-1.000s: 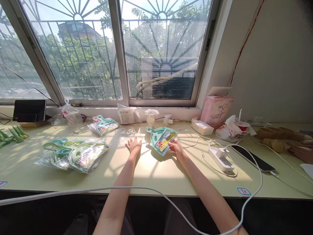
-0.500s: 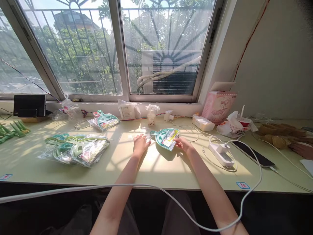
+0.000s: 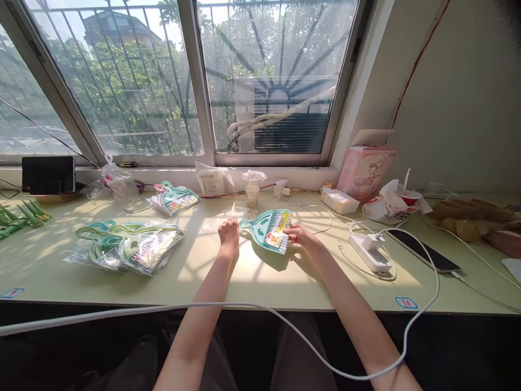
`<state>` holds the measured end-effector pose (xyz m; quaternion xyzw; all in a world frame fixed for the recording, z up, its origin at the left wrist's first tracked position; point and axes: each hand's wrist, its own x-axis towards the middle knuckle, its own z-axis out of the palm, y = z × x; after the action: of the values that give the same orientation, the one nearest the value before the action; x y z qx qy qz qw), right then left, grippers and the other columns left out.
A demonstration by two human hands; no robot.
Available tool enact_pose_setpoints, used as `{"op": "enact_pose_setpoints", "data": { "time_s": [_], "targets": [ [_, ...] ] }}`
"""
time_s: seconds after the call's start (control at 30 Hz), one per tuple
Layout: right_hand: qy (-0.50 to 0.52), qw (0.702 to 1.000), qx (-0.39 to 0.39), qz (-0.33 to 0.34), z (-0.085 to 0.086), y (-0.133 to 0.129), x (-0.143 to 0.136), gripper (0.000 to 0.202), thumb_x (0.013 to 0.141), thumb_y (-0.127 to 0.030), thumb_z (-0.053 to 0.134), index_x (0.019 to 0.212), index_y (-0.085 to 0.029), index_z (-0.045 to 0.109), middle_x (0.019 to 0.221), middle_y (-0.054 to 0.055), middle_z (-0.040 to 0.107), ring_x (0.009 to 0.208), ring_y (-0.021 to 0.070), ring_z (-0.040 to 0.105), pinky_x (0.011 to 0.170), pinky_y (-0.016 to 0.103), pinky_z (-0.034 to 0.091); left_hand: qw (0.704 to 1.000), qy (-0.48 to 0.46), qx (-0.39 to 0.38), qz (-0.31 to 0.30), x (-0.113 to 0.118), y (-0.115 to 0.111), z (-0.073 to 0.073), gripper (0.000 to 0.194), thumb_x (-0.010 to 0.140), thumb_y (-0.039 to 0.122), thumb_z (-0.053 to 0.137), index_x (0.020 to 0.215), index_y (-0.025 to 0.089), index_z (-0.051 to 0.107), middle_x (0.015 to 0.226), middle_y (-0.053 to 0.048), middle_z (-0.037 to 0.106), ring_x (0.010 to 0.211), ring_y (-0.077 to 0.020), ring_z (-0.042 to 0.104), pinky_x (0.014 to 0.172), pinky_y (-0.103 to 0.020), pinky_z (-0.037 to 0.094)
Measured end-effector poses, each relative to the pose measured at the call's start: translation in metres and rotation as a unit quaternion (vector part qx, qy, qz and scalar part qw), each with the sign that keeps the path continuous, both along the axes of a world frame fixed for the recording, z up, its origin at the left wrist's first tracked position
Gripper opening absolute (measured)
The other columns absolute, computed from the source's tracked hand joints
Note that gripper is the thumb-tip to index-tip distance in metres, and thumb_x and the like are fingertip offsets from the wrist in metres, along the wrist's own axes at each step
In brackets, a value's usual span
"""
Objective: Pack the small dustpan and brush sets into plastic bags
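Note:
My right hand (image 3: 300, 235) grips the brush end of a teal mini dustpan and brush set (image 3: 260, 229), which has a yellow-and-white printed card on it. The set is tilted just above the table, its handle pointing left toward my left hand. My left hand (image 3: 229, 235) has its fingers curled closed at the near edge of a clear plastic bag (image 3: 214, 222), seemingly pinching it; the fingertips are partly hidden. Further left lies a pile of bagged dustpan sets (image 3: 130, 247) in green and teal. Behind that pile, more dustpan sets (image 3: 175, 198) rest near the window.
Along the sill side stand a lidded drink cup (image 3: 252, 187), a white packet (image 3: 212, 180) and a pink box (image 3: 366, 171). On the right are a power strip (image 3: 369, 254), a phone (image 3: 423, 251) and loose cables. A white cable (image 3: 244, 305) crosses before my forearms.
My left hand has drawn slightly left and its fingers have curled in; the clear bag beside it shows more spread out. The dustpan set has shifted a little left with my right hand.

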<state>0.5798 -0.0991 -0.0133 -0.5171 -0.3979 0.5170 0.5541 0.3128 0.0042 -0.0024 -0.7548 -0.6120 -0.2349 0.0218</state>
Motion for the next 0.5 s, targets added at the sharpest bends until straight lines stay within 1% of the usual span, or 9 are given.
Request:
{"op": "enact_pose_setpoints", "data": {
  "time_s": [0.1,0.17,0.27,0.33,0.37,0.43,0.5],
  "targets": [
    [0.006,1.0,0.028,-0.008,0.001,0.005,-0.005,0.025,0.068,-0.032,0.095,0.091,-0.027,0.087,0.102,0.011,0.09,0.088,0.0309,0.083,0.076,0.039,0.065,1.0,0.024,0.009,0.0,0.003,-0.005,0.005,0.038,0.111,0.006,0.047,0.114,0.016,0.084,0.112,-0.022,0.082,0.112,-0.0348,0.08,0.091,-0.039,0.059],
    [0.006,0.999,0.031,-0.005,0.002,0.007,-0.008,0.026,0.068,-0.033,0.096,0.092,-0.027,0.086,0.102,0.011,0.09,0.085,0.029,0.083,0.076,0.038,0.065,0.999,0.03,0.022,-0.015,0.004,-0.008,0.007,0.037,0.112,0.006,0.048,0.112,0.016,0.084,0.114,-0.022,0.083,0.111,-0.0346,0.08,0.089,-0.038,0.059],
    [-0.003,0.998,0.043,0.046,0.004,0.005,-0.013,0.029,0.07,-0.033,0.096,0.096,-0.026,0.087,0.104,0.011,0.09,0.08,0.0255,0.081,0.072,0.034,0.065,0.997,0.029,0.056,-0.043,0.004,-0.01,0.008,0.036,0.112,0.005,0.05,0.114,0.016,0.085,0.121,-0.022,0.084,0.112,-0.034,0.081,0.089,-0.038,0.059],
    [-0.015,0.996,0.035,0.075,0.006,0.005,-0.017,0.026,0.071,-0.031,0.096,0.094,-0.025,0.087,0.096,0.011,0.089,0.074,0.0225,0.077,0.067,0.032,0.062,0.995,0.036,0.071,-0.054,0.004,-0.011,0.007,0.036,0.112,0.004,0.052,0.114,0.016,0.086,0.123,-0.02,0.085,0.111,-0.0332,0.081,0.089,-0.037,0.059],
    [-0.019,0.997,0.025,0.075,0.006,0.006,-0.018,0.025,0.07,-0.029,0.096,0.092,-0.025,0.085,0.091,0.01,0.087,0.071,0.0214,0.075,0.065,0.031,0.061,0.995,0.042,0.076,-0.055,0.003,-0.011,0.007,0.036,0.111,0.003,0.052,0.113,0.016,0.086,0.123,-0.02,0.085,0.11,-0.033,0.081,0.088,-0.037,0.059],
    [-0.017,0.999,0.005,0.044,0.007,0.01,-0.022,0.025,0.069,-0.024,0.096,0.09,-0.024,0.082,0.086,0.008,0.085,0.068,0.0208,0.073,0.065,0.031,0.062,0.994,0.056,0.08,-0.051,0.002,-0.01,0.006,0.036,0.111,0.003,0.052,0.111,0.015,0.086,0.121,-0.02,0.085,0.108,-0.0332,0.082,0.085,-0.037,0.059],
    [-0.006,1.0,-0.009,-0.022,0.006,0.013,-0.024,0.027,0.07,-0.019,0.095,0.09,-0.024,0.078,0.087,0.009,0.084,0.074,0.0232,0.077,0.071,0.034,0.066,0.993,0.062,0.087,-0.048,0.002,-0.009,0.005,0.036,0.111,0.003,0.053,0.109,0.015,0.086,0.119,-0.02,0.085,0.107,-0.0332,0.082,0.083,-0.037,0.058]
  ]
}}
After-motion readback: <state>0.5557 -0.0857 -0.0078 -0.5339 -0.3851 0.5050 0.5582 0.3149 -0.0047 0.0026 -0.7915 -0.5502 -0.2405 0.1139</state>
